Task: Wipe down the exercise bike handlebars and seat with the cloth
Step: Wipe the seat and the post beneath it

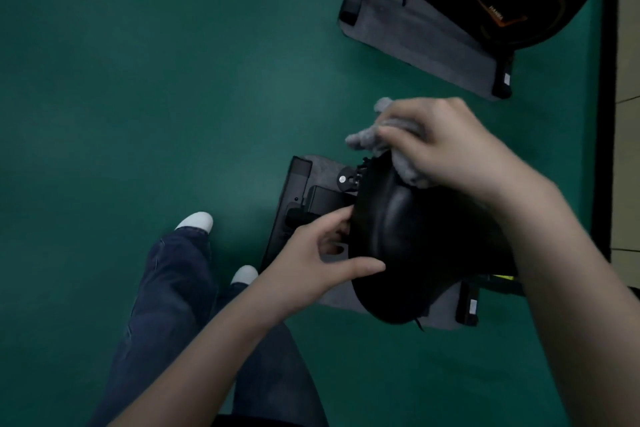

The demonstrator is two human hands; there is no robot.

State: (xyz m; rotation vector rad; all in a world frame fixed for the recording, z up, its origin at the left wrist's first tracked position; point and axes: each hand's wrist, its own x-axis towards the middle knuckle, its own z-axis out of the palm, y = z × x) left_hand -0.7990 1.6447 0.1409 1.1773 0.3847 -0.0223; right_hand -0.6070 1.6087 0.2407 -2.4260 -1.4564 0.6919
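The black padded bike seat (408, 236) fills the middle right of the head view, seen from above. My right hand (446, 146) grips a bunched grey cloth (372, 139) and presses it on the seat's far end. My left hand (318, 256) holds the seat's near left edge, thumb on top and fingers curled underneath. The handlebars are not visible.
The bike's black base bar (287, 208) stands on a grey mat (325, 163) on the green floor. A second exercise bike (491, 0) on its own grey mat (415, 38) stands at the top right. My legs and white shoes (197, 220) are at the lower left.
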